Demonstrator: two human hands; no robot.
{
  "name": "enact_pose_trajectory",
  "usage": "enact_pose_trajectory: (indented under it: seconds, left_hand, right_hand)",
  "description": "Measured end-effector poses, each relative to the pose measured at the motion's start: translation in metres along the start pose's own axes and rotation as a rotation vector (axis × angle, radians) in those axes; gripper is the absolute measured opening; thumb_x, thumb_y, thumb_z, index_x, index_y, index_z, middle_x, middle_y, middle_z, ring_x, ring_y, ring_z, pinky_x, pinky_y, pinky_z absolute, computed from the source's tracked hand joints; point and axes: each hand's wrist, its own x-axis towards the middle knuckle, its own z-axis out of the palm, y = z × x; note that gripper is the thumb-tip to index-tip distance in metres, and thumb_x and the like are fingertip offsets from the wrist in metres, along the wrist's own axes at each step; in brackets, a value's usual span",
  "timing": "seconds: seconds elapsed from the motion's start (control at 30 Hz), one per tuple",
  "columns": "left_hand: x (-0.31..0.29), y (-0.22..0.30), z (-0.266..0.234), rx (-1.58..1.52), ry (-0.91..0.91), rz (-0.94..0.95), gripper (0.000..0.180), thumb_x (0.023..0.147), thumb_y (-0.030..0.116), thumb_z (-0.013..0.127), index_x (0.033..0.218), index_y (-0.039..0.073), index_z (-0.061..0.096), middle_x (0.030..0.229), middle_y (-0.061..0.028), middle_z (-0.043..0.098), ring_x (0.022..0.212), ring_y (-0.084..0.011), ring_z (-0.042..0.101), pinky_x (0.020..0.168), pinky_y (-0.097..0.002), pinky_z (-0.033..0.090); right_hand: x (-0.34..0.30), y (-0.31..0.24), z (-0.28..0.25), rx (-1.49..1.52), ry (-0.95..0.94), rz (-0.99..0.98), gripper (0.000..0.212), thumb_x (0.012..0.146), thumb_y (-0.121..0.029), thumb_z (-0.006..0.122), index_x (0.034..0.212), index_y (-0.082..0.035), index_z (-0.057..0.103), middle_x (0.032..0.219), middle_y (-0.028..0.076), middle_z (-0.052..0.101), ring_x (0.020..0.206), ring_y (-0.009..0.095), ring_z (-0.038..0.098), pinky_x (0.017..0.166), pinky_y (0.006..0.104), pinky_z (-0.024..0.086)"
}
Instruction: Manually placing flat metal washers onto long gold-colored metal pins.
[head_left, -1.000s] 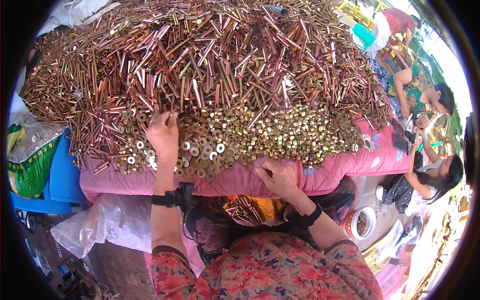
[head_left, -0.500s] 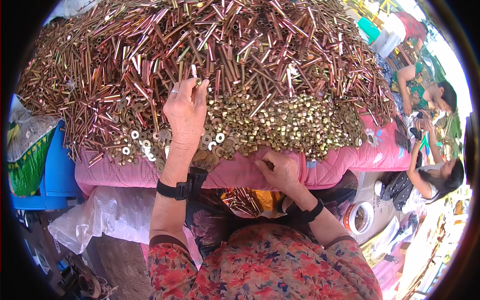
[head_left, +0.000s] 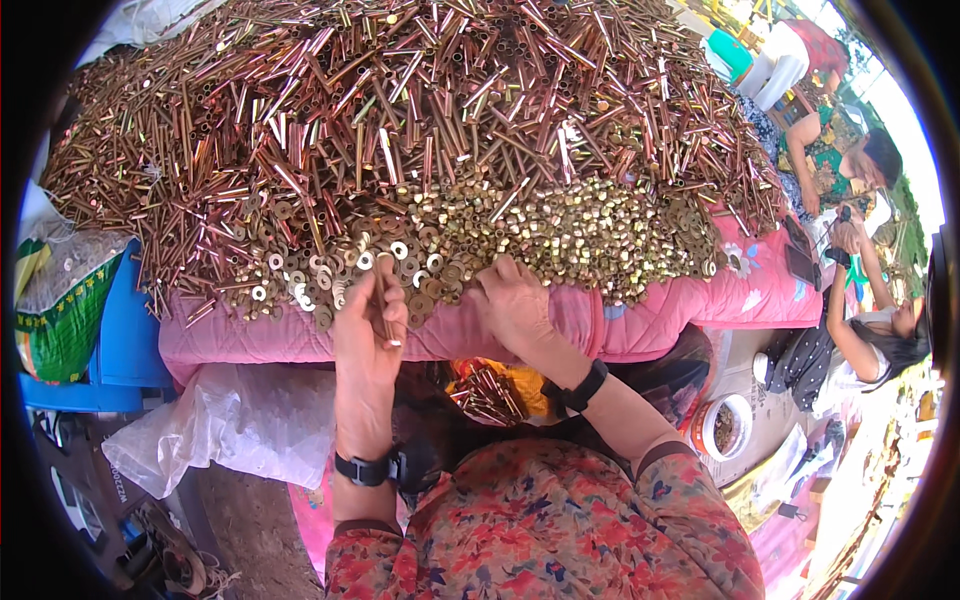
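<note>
Copper tube (head_left: 383, 305) stood pinched in your left hand (head_left: 368, 335) at centre frame, before the tube heap (head_left: 400, 130). Your right hand (head_left: 515, 305) curled on the brass nuts (head_left: 580, 235); its grip I cannot tell. Green-yellow sack (head_left: 60, 320) lay at left, white plastic bag (head_left: 230, 425) below, other people at right.

A pink quilted cloth (head_left: 640, 325) covers the tabletop, its padded edge hanging just below the left hand (head_left: 368, 325) and right hand (head_left: 515, 305). Directly on it, beyond both hands, lies a big heap of copper-coloured tubes (head_left: 400, 120). Flat washers (head_left: 330, 270) spread just above the left hand; short brass rings (head_left: 590, 235) pile beside the right hand
</note>
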Motion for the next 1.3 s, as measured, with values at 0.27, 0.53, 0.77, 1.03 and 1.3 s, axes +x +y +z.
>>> enact_pose_trajectory:
  seconds: [0.27,0.53,0.77,1.03,1.3]
  left_hand:
    - [-0.042,-0.044,-0.024,0.036,0.098,-0.176,0.020,0.090,0.006,0.053,0.108,-0.003,0.054,0.091,-0.0114,0.062,0.071,-0.0136,0.060,0.051,-0.0183,0.049]
    - [-0.040,-0.060,-0.032,0.133,0.204,-0.222,0.018,0.087,0.006,0.057,0.105,0.003,0.057,0.087,-0.0088,0.062,0.070,-0.0133,0.060,0.049,-0.0164,0.048]
    - [-0.041,-0.070,-0.030,0.146,0.176,-0.200,0.015,0.083,0.006,0.063,0.097,0.000,0.061,0.078,-0.0076,0.063,0.058,-0.0092,0.056,0.044,-0.0178,0.042]
    - [-0.036,-0.085,-0.017,0.213,0.070,-0.077,0.012,0.080,0.007,0.068,0.090,0.002,0.064,0.073,-0.0049,0.063,0.053,-0.0059,0.051,0.044,-0.0165,0.036]
    - [-0.034,-0.091,-0.014,0.219,0.077,-0.029,0.007,0.080,0.008,0.069,0.082,0.003,0.064,0.070,-0.0041,0.063,0.050,-0.0044,0.049,0.041,-0.0151,0.033]
  right_hand:
    - [0.006,0.006,0.003,-0.318,-0.092,0.020,0.009,0.070,-0.014,0.063,0.074,-0.007,0.058,0.082,0.007,0.050,0.074,0.025,0.056,0.062,0.0372,0.045]
    - [0.002,0.004,-0.006,-0.313,-0.074,0.045,0.009,0.067,-0.016,0.065,0.069,-0.009,0.060,0.083,0.007,0.051,0.074,0.025,0.056,0.068,0.0387,0.043]
    - [0.006,0.006,-0.020,-0.299,0.075,-0.037,0.006,0.071,-0.015,0.064,0.071,-0.009,0.061,0.074,0.004,0.051,0.074,0.024,0.055,0.068,0.0386,0.042]
    - [-0.017,-0.022,-0.042,0.492,-0.043,0.278,0.009,0.081,-0.009,0.064,0.087,-0.002,0.065,0.070,0.012,0.063,0.054,0.020,0.062,0.047,0.0280,0.046]
    - [-0.022,-0.027,-0.037,0.426,0.217,0.131,0.015,0.079,-0.004,0.064,0.094,-0.004,0.063,0.071,0.014,0.062,0.057,0.023,0.062,0.049,0.0298,0.046]
